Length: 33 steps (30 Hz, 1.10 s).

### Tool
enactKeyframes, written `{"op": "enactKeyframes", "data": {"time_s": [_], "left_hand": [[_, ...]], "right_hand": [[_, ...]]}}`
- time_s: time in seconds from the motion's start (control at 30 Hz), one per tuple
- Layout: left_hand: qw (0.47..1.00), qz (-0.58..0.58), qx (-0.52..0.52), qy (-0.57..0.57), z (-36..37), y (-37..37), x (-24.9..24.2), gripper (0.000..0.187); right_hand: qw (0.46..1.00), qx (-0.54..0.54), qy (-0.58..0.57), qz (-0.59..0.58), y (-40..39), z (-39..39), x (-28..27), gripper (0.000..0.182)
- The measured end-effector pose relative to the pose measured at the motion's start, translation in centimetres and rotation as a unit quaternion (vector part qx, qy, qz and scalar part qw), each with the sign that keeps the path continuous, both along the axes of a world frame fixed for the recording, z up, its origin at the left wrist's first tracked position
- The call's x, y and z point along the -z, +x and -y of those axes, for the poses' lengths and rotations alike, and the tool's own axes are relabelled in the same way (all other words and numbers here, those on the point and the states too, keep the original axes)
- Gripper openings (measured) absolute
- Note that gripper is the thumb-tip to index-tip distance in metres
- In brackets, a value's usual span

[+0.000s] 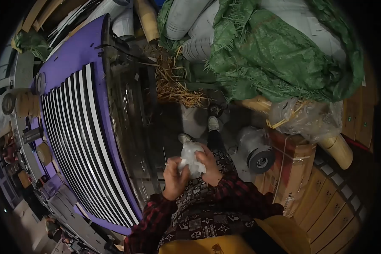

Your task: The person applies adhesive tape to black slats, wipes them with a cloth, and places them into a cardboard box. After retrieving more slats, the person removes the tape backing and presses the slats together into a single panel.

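Observation:
A crumpled, whitish translucent plastic bundle [191, 157] is held in front of my body, above my lap. My left hand [175, 178] grips its lower left side with bent fingers, and a thin needle-like thing rises beside those fingers. On the right side of the bundle, my right hand [209, 164] closes its fingers round the plastic. Whether anything is inside the plastic cannot be made out. To the left stands a purple-topped table [99, 80] with a row of black and white strips [78, 122] on it.
Green woven sacking [279, 55] with grey rolls lies ahead. Orange straw-like scraps [178, 84] are on the floor. To the right are a plastic-wrapped black roll [260, 161] and cardboard boxes [294, 169]. Tape rolls [26, 105] sit at the table's far left edge.

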<state>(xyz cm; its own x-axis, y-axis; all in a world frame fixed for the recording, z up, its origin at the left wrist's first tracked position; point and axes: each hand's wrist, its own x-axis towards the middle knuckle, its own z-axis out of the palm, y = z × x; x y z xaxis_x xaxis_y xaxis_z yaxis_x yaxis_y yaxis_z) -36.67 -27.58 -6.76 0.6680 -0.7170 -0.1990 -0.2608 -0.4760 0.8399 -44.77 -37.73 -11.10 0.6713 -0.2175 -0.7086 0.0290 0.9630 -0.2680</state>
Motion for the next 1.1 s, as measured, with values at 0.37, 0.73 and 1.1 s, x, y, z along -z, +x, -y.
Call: {"op": "enactKeyframes", "data": {"time_s": [0.37,0.73,1.1], "left_hand": [[0.991,0.064,0.037,0.109,3.3,-3.4,9.8,0.037],[0.972,0.034,0.177,0.152,3.7,-5.9,15.7,0.028],[0.876,-0.451,-0.113,0.133,-0.9,-3.0,29.4,0.067]], "right_hand": [[0.960,0.027,0.276,-0.046,-3.4,-0.6,7.7,0.049],[0.948,0.070,0.283,-0.128,-7.0,0.0,15.9,0.028],[0.842,-0.372,-0.376,-0.109,-4.6,-5.8,28.6,0.053]]}}
